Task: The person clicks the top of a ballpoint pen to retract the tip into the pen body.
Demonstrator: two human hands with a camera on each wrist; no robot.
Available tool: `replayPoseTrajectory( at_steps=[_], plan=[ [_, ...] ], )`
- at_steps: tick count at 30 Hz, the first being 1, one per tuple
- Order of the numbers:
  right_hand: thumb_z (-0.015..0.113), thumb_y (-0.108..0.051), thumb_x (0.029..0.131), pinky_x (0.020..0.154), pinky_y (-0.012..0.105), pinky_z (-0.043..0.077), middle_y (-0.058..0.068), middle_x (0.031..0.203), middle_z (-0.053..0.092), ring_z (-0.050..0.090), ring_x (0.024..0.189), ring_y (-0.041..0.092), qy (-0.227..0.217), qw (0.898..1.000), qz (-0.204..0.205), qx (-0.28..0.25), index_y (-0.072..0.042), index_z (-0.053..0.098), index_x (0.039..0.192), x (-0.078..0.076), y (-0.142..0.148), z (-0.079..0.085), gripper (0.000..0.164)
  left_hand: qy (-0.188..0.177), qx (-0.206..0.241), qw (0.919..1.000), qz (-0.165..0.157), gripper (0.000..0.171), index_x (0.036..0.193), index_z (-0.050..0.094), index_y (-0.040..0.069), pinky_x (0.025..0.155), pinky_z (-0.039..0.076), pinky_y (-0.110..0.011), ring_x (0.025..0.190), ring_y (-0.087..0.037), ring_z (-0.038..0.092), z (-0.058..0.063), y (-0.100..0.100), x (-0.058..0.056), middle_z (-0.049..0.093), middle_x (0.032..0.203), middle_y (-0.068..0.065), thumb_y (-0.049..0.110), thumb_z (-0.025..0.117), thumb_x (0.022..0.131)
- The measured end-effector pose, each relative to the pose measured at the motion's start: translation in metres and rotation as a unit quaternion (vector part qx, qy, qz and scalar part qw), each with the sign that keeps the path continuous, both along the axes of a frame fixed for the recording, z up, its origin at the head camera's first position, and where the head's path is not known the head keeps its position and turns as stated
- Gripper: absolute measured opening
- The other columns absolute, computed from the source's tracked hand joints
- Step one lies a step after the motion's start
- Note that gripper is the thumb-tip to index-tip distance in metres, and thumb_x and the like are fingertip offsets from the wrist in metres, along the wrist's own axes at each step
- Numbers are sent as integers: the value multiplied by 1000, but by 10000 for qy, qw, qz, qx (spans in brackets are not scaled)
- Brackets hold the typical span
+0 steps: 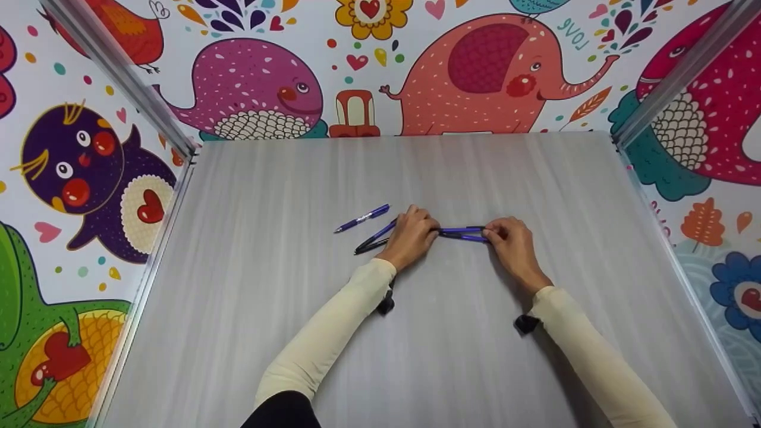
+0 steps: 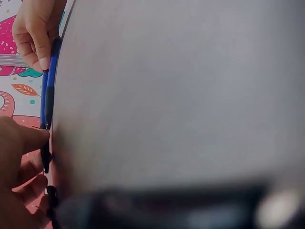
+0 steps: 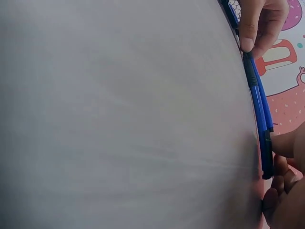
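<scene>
Two blue pens with black grips lie nearly side by side between the hands. The right hand pinches their right ends; in the right wrist view its thumb is against the pens. The left hand pinches the other ends with thumb and finger, as the left wrist view shows around the pens' dark tips. To the left, two more pens form a narrow V, their right parts hidden under the left hand. A single blue pen lies apart, behind the V.
The pens are on a pale grey wood-grain table. Walls printed with cartoon animals, including an elephant, stand at its back and sides. Metal posts rise at the back corners.
</scene>
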State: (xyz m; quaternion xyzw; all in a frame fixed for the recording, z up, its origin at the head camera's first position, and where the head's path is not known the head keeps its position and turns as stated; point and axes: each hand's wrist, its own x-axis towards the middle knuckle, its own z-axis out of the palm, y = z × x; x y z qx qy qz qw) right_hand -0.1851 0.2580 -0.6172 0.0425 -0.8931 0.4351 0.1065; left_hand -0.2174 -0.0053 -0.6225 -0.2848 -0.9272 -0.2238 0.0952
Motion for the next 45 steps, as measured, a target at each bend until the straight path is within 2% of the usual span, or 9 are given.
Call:
replayPoseTrajectory(
  at_steps=[3, 5, 10, 14, 19, 23, 30, 36, 45],
  plan=[
    [79, 0, 100, 82, 28, 40, 17, 94, 68, 57, 91, 26, -91, 10000, -32, -24, 5, 77, 98, 0, -1, 1, 6, -81, -72, 9999, 0, 17, 113, 86, 15, 88, 49, -42, 109, -23, 61, 1, 1, 0, 74, 109, -2, 24, 73, 107],
    [78, 0, 100, 82, 29, 40, 17, 94, 68, 57, 91, 26, -172, 9998, -55, -19, 5, 77, 98, 0, -1, 2, 6, -284, -167, 9995, -1, 17, 116, 86, 13, 91, 49, -44, 112, -24, 62, 15, 0, 6, 74, 112, -4, 22, 73, 108],
    [77, 1, 100, 83, 35, 39, 17, 92, 67, 57, 90, 28, -307, 9995, -20, 120, 4, 77, 96, 0, -2, 5, 5, -535, -302, 9981, 49, 20, 119, 85, 14, 95, 48, -42, 116, -23, 60, 18, 2, 7, 73, 116, -3, 23, 71, 109],
    [75, -1, 101, 85, 38, 39, 18, 94, 68, 57, 92, 29, -407, 9990, 19, 167, 3, 78, 99, 0, -1, 5, 5, -540, -334, 9980, 20, 20, 121, 84, 13, 96, 47, -40, 118, -22, 60, 20, 3, 9, 73, 118, -2, 23, 71, 109],
    [74, -5, 104, 84, 33, 44, 17, 100, 71, 59, 94, 27, -477, 9988, -8, 55, 3, 79, 105, 5, 4, 6, 10, -339, -418, 9984, -171, 23, 126, 81, 12, 98, 49, -42, 123, -23, 59, 23, 2, 14, 73, 126, -4, 22, 72, 108],
    [75, -5, 104, 82, 28, 44, 17, 101, 73, 61, 93, 26, -364, 9993, 74, -16, 4, 79, 107, 13, 8, 7, 10, -234, -470, 9975, -470, 25, 129, 80, 13, 101, 48, -44, 128, -24, 56, 25, 4, 16, 71, 133, -4, 24, 73, 108],
    [78, -3, 102, 84, 32, 40, 16, 99, 72, 59, 96, 29, -2, 9987, 286, 421, 3, 79, 109, 28, 18, 4, 10, -350, -903, 9918, -829, 28, 134, 78, 19, 111, 46, -48, 138, -25, 49, 25, 11, 18, 63, 143, -5, 28, 73, 108],
    [81, -3, 99, 82, 30, 40, 13, 101, 71, 56, 97, 27, -32, 9977, 419, 523, 1, 80, 109, 34, 25, 2, 10, -304, -951, 9926, -689, 27, 133, 77, 17, 110, 47, -47, 139, -26, 48, 21, 14, 16, 63, 142, -5, 27, 72, 109],
    [80, 3, 97, 85, 37, 39, 15, 100, 69, 55, 98, 30, 56, 9962, 473, 735, 2, 80, 105, 35, 25, -2, 8, -204, -897, 9948, -437, 24, 130, 77, 15, 109, 48, -47, 138, -26, 50, 18, 21, 16, 64, 140, -4, 26, 70, 110]
  ],
)
